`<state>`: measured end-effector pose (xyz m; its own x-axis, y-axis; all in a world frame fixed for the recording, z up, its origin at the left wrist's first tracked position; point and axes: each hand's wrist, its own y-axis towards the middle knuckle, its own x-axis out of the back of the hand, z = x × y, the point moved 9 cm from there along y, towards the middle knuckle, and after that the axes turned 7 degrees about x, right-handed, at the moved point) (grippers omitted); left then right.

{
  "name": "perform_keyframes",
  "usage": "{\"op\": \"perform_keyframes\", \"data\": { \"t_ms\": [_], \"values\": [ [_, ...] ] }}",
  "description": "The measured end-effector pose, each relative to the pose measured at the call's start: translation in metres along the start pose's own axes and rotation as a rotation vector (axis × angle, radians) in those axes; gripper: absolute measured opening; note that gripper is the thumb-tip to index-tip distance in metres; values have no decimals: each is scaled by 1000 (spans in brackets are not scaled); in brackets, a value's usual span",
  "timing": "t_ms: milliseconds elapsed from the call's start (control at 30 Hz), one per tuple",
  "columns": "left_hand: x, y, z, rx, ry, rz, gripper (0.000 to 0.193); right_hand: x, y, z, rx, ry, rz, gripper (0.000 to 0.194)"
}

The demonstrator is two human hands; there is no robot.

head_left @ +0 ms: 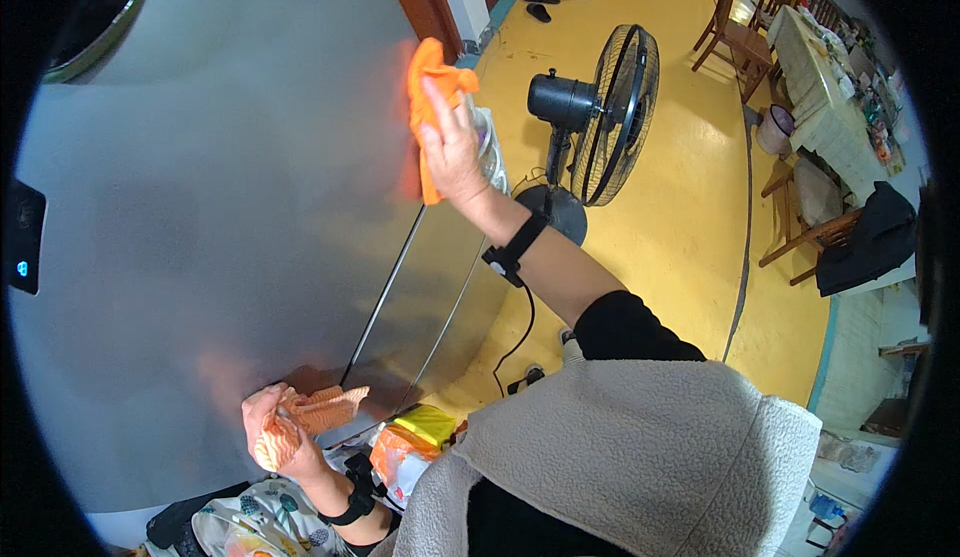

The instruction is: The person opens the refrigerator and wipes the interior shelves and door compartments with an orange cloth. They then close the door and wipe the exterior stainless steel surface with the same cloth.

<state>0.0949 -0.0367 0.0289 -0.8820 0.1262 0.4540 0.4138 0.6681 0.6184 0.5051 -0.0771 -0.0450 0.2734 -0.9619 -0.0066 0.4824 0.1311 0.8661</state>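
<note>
My right hand presses a bright orange cloth against the far edge of a grey metal refrigerator door. Its fingers lie extended over the cloth, and an orange reflection shows on the door beside it. Lower left, my left hand grips a crumpled orange-and-white striped cloth close to the door; part of this cloth sticks out past the fingers. Both wrists wear black straps. A dark display panel with a small blue light sits at the door's left.
Beyond my right arm stands a black floor fan on a yellow floor. A wooden chair and a cloth-covered table are at the upper right. Plastic bags lie beside my left forearm. A dark round object is at the upper left.
</note>
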Motion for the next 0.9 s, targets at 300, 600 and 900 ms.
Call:
{"op": "perform_keyframes", "data": {
  "t_ms": [300,600,900],
  "values": [
    [2,0,0,33,3,9,21,-20,-272,-164,-1179,254,-37,51],
    [0,-1,-4,30,34,-10,26,-38,-162,-40,-866,331,-46,60],
    [-3,1,-17,-117,125,43,27,-36,-138,109,152,43,263,42]
  ]
}}
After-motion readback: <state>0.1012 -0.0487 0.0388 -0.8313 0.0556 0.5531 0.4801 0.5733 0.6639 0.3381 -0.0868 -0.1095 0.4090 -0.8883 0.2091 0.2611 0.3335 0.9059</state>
